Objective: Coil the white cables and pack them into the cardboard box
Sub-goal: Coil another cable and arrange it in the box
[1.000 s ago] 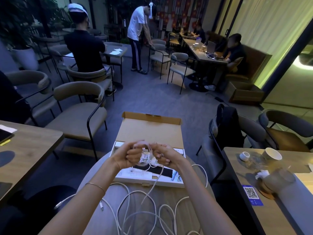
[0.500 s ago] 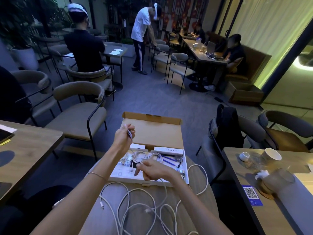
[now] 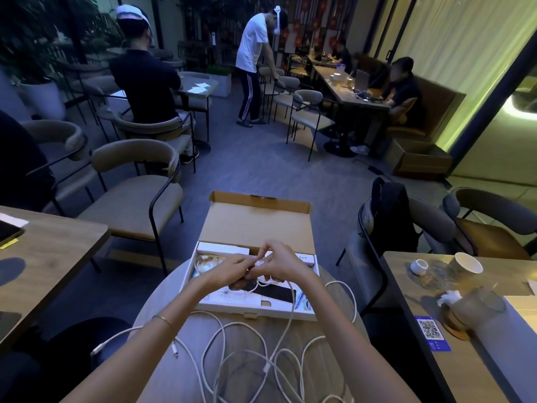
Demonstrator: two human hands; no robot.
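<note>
— White cable (image 3: 286, 303), that's what I've got: my left hand (image 3: 229, 270) and right hand (image 3: 280, 264) meet over the open cardboard box (image 3: 255, 225), fingers curled and pinching the strand where it loops.

— Why hold it above the box?

— So the finished loop can drop straight in, I'd say. One coiled cable (image 3: 207, 262) already lies in the far-left corner.

— And the rest?

— The loose cables (image 3: 247, 353) sprawl tangled on the round table (image 3: 162, 303) near me; the strand I pinch trails down over the box's front edge into them, slack enough to feed.
</note>
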